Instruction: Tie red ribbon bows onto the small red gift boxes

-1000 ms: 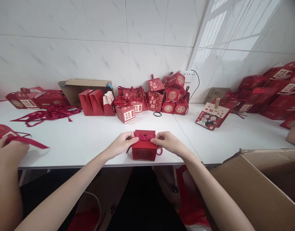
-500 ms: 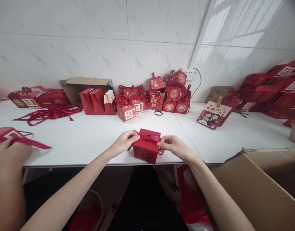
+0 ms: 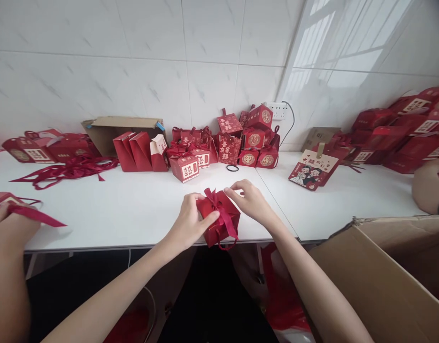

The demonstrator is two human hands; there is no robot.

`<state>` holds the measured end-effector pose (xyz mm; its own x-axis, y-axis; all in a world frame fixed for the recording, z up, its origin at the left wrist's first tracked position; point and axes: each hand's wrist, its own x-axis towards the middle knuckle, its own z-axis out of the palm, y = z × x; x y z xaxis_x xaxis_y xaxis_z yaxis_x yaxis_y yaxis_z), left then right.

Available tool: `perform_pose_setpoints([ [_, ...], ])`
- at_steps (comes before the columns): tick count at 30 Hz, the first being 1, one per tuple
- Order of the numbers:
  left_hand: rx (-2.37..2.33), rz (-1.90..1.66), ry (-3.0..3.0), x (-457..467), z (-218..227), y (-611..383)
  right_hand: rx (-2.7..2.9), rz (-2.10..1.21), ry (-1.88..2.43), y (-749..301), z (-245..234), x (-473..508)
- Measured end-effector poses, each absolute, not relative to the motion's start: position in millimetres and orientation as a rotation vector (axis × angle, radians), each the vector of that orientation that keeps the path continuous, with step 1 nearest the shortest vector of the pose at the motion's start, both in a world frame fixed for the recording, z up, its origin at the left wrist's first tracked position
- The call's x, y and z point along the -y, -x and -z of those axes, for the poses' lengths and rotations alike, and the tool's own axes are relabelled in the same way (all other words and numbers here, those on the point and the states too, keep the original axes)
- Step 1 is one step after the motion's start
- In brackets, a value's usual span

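A red gift box (image 3: 211,234) stands at the table's front edge, turned at an angle. The ribbon (image 3: 226,224) tied in a bow on its top has one tail draped over the near right side. My left hand (image 3: 195,221) grips the left side of the box, its thumb lying on the top beside the bow. At the far right corner, my right hand (image 3: 250,199) is bent around the box edge with thumb and fingers close together; its fingertips are partly hidden.
Behind stand several red boxes (image 3: 228,148), a cardboard box (image 3: 122,121) and a ribbon pile (image 3: 69,171). A black ring (image 3: 232,167) lies nearby. At right are a large carton (image 3: 376,257) and a picture-printed bag (image 3: 308,174). Another person's hand (image 3: 12,228) holds ribbon at left.
The red gift box has been turned, so its bow now points toward me. My left hand shifted onto its left side, and my right hand moved to the far corner.
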<state>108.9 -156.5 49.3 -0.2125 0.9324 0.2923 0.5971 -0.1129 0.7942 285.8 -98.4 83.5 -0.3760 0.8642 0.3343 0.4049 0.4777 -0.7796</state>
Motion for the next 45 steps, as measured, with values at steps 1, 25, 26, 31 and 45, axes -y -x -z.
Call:
perform_pose_setpoints([
  [1, -1.780, -1.203, -1.703, 161.8, -45.7, -111.1, 2.015, -0.748, 1.075, -280.1, -78.9, 87.8],
  [25, -1.524, -0.946, -1.925, 148.9, -77.5, -69.3, 1.996, -0.649, 0.878, -288.9, -38.8, 122.4],
  [26, -1.527, -0.907, -1.967, 149.8, -78.1, -71.4, 2.016, -0.674, 0.859, -288.7, -37.4, 120.7],
  [31, -1.654, -0.797, -2.133, 151.2, -84.4, -79.1, 2.078, -0.776, 0.814, -287.1, -34.8, 125.1],
  [45, -1.742, -0.648, -2.132, 153.0, -93.5, -81.1, 2.177, -0.698, 0.695, -290.8, -29.2, 121.7],
])
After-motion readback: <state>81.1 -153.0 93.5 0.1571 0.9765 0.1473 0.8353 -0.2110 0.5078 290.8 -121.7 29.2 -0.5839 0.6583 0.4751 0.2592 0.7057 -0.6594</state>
